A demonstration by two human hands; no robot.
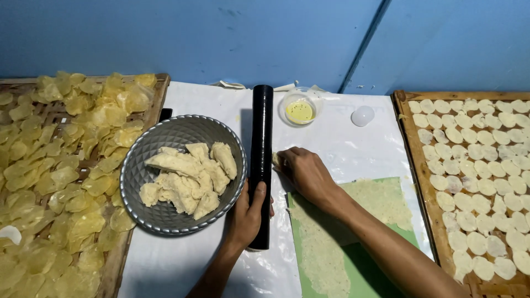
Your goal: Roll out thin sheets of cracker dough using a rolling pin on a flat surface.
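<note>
Roller: black cylinder (261, 160), long, glossy, lying straight along the 12-to-6 line on the white sheet (342, 143). Looks rigid and fairly heavy, slick surface; judge it will slide in an oily palm.
Left hand: your left hand (247, 212) is wrapped round the roller's 6 o'clock end, fingers closed on it, thumb on top. Firm hold as far as I can see.
Right hand: your right hand (305, 171) lies at 3 o'clock of the roller, knuckles up, fingers curled against a small dough lump (275, 159) just beside the roller. Can't tell if it pinches the lump or only presses it.
Dough lump: pale, soft, likely sticky; deforms easily, so take it from the sides, lightly.
Hold advice: take the roller near both ends, not mid-shaft, so it rolls free under the palms.
Bowl: grey metal bowl (160, 144) at 9 o'clock of the roller, touching or nearly so, with dough chunks (187, 176) piled inside.
Green mat: green sheet (381, 259) at 5 o'clock, thin rolled dough film (381, 198) on it, fragile, tears if dragged.
Oil cup: clear cup (300, 107) of yellow liquid at 1 o'clock, white round lid (362, 116) near it.
Left tray: bamboo tray (157, 88) at 9 o'clock, yellowish translucent chips (66, 165) heaped.
Right tray: wooden tray (414, 138) at 3 o'clock, pale raw discs (475, 182) in rows, overlapping.
</note>
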